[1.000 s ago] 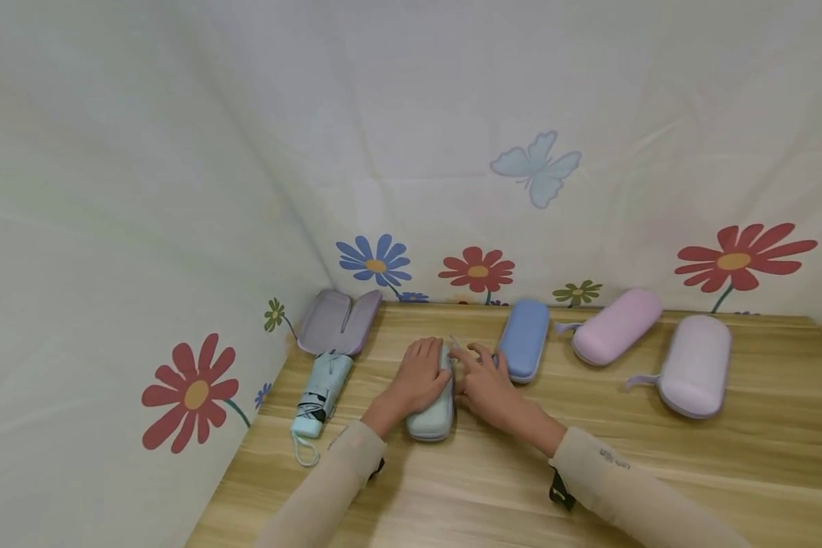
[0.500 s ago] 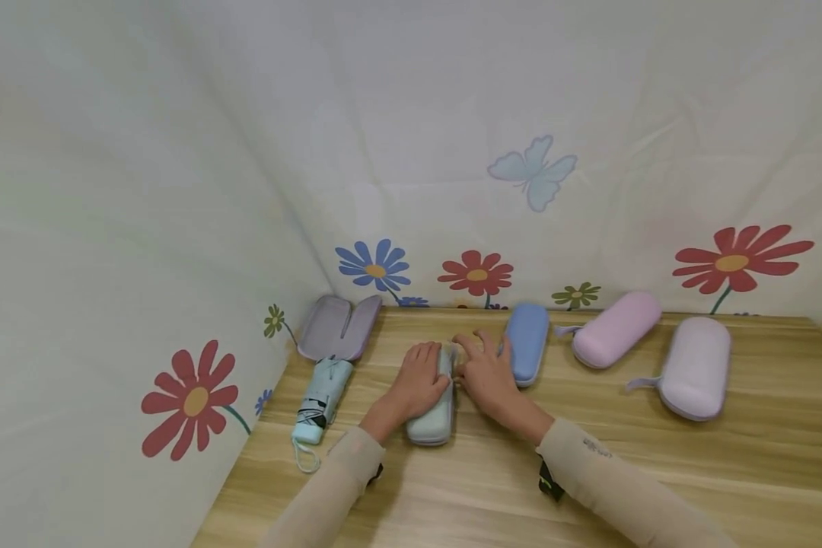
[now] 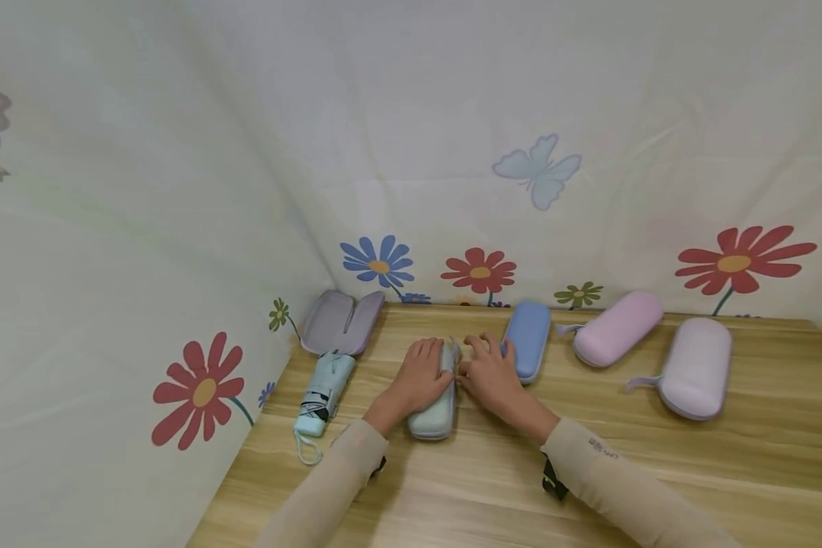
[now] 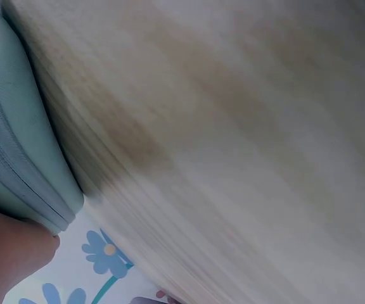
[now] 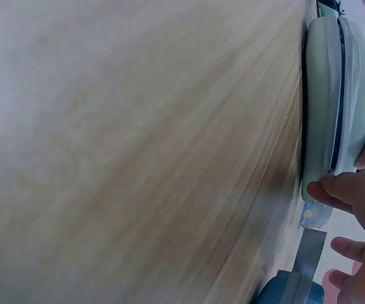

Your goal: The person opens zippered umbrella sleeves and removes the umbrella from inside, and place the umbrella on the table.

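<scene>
A pale green zippered glasses case (image 3: 431, 425) lies lengthwise on the wooden table. My left hand (image 3: 413, 380) holds it from above, thumb along its right edge and fingers over its far end. In the left wrist view, part of that hand (image 4: 11, 253) covers the top of the case (image 4: 49, 114). My right hand (image 3: 493, 378) is at the far right side of the case. Its thumb and forefinger pinch at the zipper (image 5: 338, 95) in the right wrist view, the other fingers spread. A dark gap runs along the zipper; the pull is hidden by the fingertips.
Beside the right hand lies a blue case (image 3: 529, 340), then a pink case (image 3: 619, 329) and a pale lilac case (image 3: 696, 367). At left are an opened purple case (image 3: 325, 327) and a folded light-blue umbrella (image 3: 327, 384). A flowered curtain (image 3: 418, 152) stands behind.
My right hand has shifted slightly, its forearm a little to the left, and its free fingers now spread beside the case. The left hand and the green case have stayed in place.
</scene>
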`<state>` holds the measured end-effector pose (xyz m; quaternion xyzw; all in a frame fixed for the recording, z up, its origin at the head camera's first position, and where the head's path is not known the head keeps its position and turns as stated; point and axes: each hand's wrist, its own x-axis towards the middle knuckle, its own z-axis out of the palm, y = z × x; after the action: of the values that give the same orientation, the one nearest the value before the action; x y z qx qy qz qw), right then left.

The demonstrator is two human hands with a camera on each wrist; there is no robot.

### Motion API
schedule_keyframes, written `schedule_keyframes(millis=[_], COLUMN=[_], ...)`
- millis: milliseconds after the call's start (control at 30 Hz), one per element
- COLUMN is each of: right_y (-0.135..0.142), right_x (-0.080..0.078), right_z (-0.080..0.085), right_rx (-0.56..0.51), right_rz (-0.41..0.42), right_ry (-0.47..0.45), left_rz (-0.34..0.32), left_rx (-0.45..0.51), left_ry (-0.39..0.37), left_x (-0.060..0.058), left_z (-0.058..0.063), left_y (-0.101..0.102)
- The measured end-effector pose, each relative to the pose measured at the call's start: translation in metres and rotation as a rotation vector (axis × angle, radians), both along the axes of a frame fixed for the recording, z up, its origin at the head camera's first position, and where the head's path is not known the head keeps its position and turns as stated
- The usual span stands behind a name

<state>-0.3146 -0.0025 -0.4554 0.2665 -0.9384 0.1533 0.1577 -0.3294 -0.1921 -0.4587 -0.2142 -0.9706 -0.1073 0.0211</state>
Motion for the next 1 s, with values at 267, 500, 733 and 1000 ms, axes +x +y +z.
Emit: schedule_keyframes(millis=[267,500,733,1000], right_y=[0.008,0.017,0.022,0.026], right_x=[0.002,-0.001,-0.002,0.000], right_z=[0.005,0.007,0.009,0.011], right_rx=[-0.033,-0.056,-0.053,-0.065], right_rz=[-0.001,-0.006,-0.010,-0.012], right_ry=[-0.037,0.008,-0.010,-0.006], left_rz=[-0.003,0.008,0.055,0.096], left_rx=[-0.022,-0.040,-0.057,-0.040], left_ry=[0.028,0.024,0.016,-0.014], left_x=[-0.009,-0.044,-0.076,-0.096], left_z=[0.000,-0.007,-0.005,-0.001], left_y=[0.001,-0.001,-0.003,-0.001])
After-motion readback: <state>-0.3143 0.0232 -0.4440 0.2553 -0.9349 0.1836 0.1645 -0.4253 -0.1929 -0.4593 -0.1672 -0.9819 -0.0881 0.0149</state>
